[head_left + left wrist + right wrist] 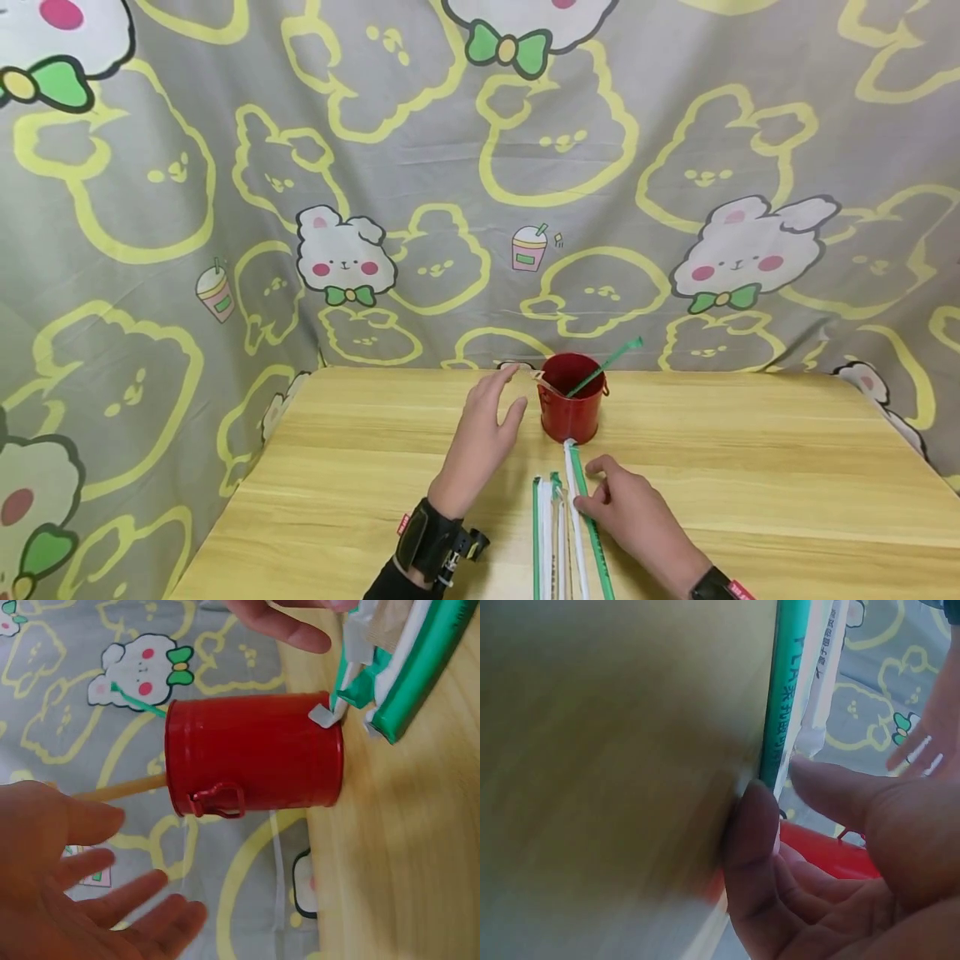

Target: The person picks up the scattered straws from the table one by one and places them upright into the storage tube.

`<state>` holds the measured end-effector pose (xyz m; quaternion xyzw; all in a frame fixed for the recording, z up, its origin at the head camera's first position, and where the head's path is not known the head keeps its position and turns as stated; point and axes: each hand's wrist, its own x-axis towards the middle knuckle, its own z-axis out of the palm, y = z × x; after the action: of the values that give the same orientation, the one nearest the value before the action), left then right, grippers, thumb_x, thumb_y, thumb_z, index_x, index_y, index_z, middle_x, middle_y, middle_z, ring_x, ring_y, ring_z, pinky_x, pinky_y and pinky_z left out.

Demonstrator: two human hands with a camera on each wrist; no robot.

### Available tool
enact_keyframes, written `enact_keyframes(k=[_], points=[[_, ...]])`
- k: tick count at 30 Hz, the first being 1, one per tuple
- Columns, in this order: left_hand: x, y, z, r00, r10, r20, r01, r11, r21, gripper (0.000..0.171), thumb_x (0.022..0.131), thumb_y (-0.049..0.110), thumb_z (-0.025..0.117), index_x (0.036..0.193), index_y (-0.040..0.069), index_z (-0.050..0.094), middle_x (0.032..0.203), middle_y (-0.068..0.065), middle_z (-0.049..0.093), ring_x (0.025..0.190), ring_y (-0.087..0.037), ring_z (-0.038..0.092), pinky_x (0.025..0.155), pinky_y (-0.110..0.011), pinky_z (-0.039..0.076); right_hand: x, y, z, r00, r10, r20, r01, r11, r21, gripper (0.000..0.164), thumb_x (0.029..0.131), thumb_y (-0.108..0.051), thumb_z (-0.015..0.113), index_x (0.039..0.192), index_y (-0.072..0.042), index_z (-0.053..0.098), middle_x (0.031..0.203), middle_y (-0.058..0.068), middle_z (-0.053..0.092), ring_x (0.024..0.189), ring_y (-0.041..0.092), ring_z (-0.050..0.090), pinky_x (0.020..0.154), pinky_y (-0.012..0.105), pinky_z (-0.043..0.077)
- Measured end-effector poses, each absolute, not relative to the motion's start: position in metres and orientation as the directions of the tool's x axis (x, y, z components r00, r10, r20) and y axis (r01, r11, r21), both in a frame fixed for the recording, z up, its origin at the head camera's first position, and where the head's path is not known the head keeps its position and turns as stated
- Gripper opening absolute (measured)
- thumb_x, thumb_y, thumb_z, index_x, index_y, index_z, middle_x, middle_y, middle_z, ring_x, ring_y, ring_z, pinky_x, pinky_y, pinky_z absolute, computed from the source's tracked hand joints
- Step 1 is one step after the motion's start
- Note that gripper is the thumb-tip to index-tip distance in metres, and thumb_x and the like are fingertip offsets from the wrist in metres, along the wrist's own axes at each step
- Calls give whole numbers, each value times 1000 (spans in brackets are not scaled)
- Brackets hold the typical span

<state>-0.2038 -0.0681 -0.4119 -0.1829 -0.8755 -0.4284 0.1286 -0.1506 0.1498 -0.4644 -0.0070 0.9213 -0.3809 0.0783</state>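
A red bucket (570, 417) holds a green straw (615, 365) and a pale brown straw (124, 789) leaning out to opposite sides. My left hand (483, 437) hovers left of the bucket with fingers spread, overlapping the brown straw's outer end in the left wrist view. In front of the bucket lies a row of wrapped straws, with a green straw (592, 525) and a white straw (576, 521) at its right side. My right hand (637, 512) is at these two. Its thumb (832, 784) and index finger (754, 832) stand apart on either side of the green straw.
Several more straws (545, 542), white, green and brown, lie side by side left of that pair. Everything stands on a wood-grain table (360, 467). A grey patterned curtain (420, 192) hangs behind the table and along its left side.
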Motion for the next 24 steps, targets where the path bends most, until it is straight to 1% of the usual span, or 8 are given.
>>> enact_keyframes(k=[4, 8, 13, 16, 18, 20, 22, 24], points=[[-201, -73, -417, -928, 215, 303, 371, 603, 707, 40, 109, 13, 63, 147, 3, 59, 137, -18, 62, 125, -37, 60, 100, -51, 52, -151, 148, -465, -989, -68, -135, 44, 726, -686, 42, 93, -13, 83, 127, 4, 65, 74, -1, 58, 63, 16, 52, 56, 28, 37], [-197, -75, -419, -949, 252, 191, 310, 627, 715, 32, 108, 13, 64, 137, 1, 66, 128, -20, 66, 109, -36, 66, 88, -47, 56, -152, 146, -463, -989, -63, -133, 41, 750, -660, 41, 92, -8, 79, 127, 7, 64, 74, -1, 58, 63, 16, 52, 57, 30, 40], [-193, -75, -420, -952, 285, 113, 282, 667, 690, 27, 106, 12, 66, 130, 1, 69, 118, -18, 69, 101, -31, 67, 83, -44, 57, -154, 144, -458, -986, -59, -156, 55, 766, -640, 50, 87, -3, 71, 132, 15, 59, 73, 0, 58, 63, 17, 52, 59, 33, 41], [-191, -75, -421, -955, 288, 66, 254, 686, 682, 27, 106, 13, 66, 130, 1, 70, 118, -17, 69, 101, -28, 66, 82, -43, 56, -154, 145, -457, -983, -54, -175, 74, 757, -649, 51, 88, -6, 69, 133, 17, 58, 73, 1, 58, 60, 17, 53, 57, 33, 41], [-191, -76, -423, -956, 290, 46, 243, 692, 680, 27, 107, 14, 66, 129, 1, 71, 118, -16, 69, 100, -27, 65, 82, -42, 55, -153, 146, -457, -981, -42, -187, 98, 730, -677, 47, 91, -8, 69, 131, 15, 58, 72, 2, 57, 55, 18, 55, 55, 33, 42], [-190, -76, -424, -956, 292, 31, 233, 692, 683, 26, 107, 14, 65, 129, 1, 71, 118, -16, 69, 100, -27, 65, 82, -43, 55, -152, 148, -456, -980, -33, -194, 118, 691, -714, 38, 95, -10, 68, 125, 11, 58, 72, 3, 56, 51, 19, 57, 53, 33, 44], [-190, -77, -426, -954, 298, 18, 228, 689, 688, 26, 107, 14, 65, 129, 2, 71, 117, -15, 69, 100, -28, 65, 83, -43, 55, -151, 150, -455, -980, -26, -196, 135, 636, -760, 28, 97, -10, 66, 118, 6, 55, 72, 5, 55, 49, 22, 60, 53, 34, 47], [-189, -77, -428, -952, 305, 5, 225, 689, 689, 26, 106, 15, 65, 128, 2, 71, 115, -14, 69, 100, -28, 65, 83, -43, 55, -151, 152, -453, -981, -24, -193, 143, 582, -800, 23, 99, -10, 66, 113, 1, 51, 74, 6, 54, 50, 24, 63, 52, 34, 50]])
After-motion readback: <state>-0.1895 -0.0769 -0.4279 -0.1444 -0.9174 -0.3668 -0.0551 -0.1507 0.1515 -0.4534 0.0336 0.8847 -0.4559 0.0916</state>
